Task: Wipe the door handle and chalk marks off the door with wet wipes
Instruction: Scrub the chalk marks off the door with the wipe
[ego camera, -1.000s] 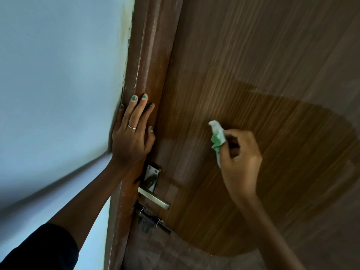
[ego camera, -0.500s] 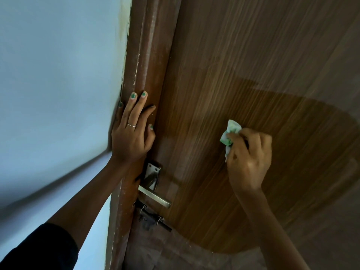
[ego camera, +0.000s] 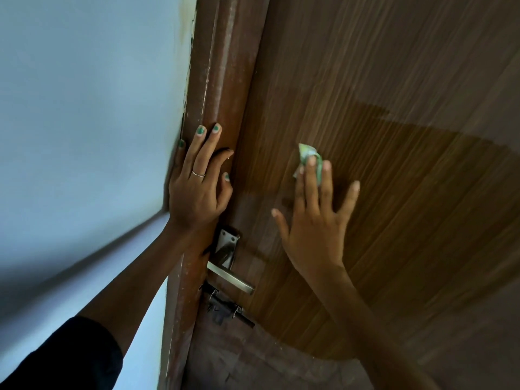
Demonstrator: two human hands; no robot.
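Note:
The brown wood-grain door point(ego camera: 394, 136) fills the right of the view, with a darker damp patch across its middle. My right hand point(ego camera: 315, 220) lies flat on the door with fingers spread, pressing a crumpled white-green wet wipe point(ego camera: 306, 156) under the fingertips. My left hand point(ego camera: 197, 187) rests flat on the reddish door frame point(ego camera: 225, 80), fingers apart, holding nothing. The metal door handle point(ego camera: 230, 277) on its plate sits below and between my hands. No chalk marks show clearly.
A dark bolt latch point(ego camera: 228, 308) is fixed just under the handle. A pale blue wall point(ego camera: 84, 108) runs along the left of the frame. The lower door surface looks dull and scuffed.
My right hand has gone from a closed grip on the wipe to a flat, spread palm pressing it, and shifted left and up on the door. The left hand has stayed on the frame.

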